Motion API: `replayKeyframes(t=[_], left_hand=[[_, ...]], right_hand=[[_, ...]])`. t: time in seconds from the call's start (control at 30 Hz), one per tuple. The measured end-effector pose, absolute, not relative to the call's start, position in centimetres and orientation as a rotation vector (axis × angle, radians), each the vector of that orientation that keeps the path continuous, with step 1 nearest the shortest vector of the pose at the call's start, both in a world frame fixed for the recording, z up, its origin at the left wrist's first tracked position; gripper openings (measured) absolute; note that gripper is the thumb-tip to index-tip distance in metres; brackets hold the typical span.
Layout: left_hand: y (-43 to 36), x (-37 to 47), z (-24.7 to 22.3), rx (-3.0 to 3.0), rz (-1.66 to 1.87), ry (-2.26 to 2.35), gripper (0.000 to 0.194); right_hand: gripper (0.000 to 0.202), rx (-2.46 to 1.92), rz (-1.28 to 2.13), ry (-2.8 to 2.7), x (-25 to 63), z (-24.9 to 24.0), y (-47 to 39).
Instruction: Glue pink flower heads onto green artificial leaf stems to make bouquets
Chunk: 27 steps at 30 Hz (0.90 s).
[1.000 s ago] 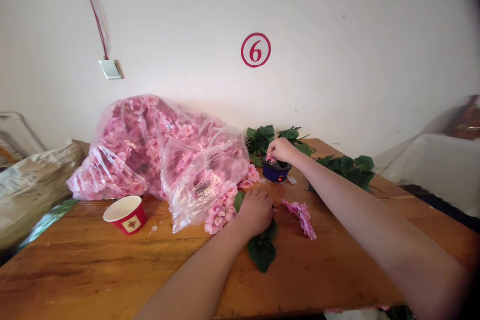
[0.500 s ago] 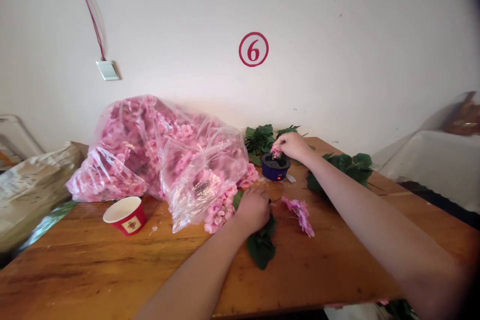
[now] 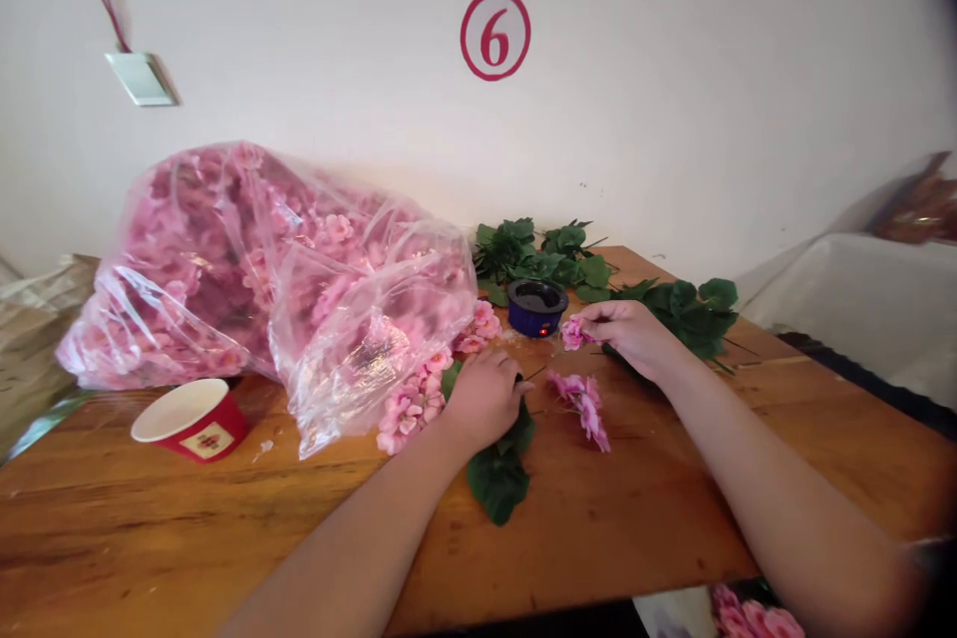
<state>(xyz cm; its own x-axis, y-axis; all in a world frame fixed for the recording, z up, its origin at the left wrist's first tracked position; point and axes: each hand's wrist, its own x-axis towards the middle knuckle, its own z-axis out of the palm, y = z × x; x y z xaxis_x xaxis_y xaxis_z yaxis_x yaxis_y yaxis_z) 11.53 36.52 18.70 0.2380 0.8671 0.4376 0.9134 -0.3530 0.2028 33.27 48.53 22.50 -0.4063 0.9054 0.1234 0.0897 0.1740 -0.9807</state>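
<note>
Between the fingertips of my right hand (image 3: 632, 331) is a small pink flower (image 3: 573, 332), just right of a blue pot (image 3: 535, 309) with dark contents and a red light. My left hand (image 3: 489, 397) is closed around a green leaf stem (image 3: 521, 381); its leaves (image 3: 499, 483) stick out below the hand. Another pink flower cluster (image 3: 585, 407) lies on the table between my hands. Beside my left hand, loose pink flowers (image 3: 410, 409) spill out near the plastic bag.
A large clear bag of pink flowers (image 3: 224, 269) fills the back left of the wooden table (image 3: 314, 518). In front of it stands a red paper cup (image 3: 216, 429). Green leaves lie behind the pot (image 3: 515, 249) and at the right (image 3: 692, 314).
My right hand has moved from over the pot to its right side, with the small pink flower. The view has shifted; my left hand still holds the leaf stem.
</note>
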Motion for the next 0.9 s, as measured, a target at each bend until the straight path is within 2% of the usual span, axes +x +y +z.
replayKeyframes(t=[0.37,0.9], left_hand=[[36.7,11.6,19.0,-2.457,-0.736,-1.704,0.018],[36.7,11.4,19.2,-2.479,-0.811,-1.694,0.018]], right_hand=[[0.024,-0.98,1.334,-1.684,32.5,22.3,48.0],[0.013,-0.947,1.324,-1.731,33.0,21.7,48.7]])
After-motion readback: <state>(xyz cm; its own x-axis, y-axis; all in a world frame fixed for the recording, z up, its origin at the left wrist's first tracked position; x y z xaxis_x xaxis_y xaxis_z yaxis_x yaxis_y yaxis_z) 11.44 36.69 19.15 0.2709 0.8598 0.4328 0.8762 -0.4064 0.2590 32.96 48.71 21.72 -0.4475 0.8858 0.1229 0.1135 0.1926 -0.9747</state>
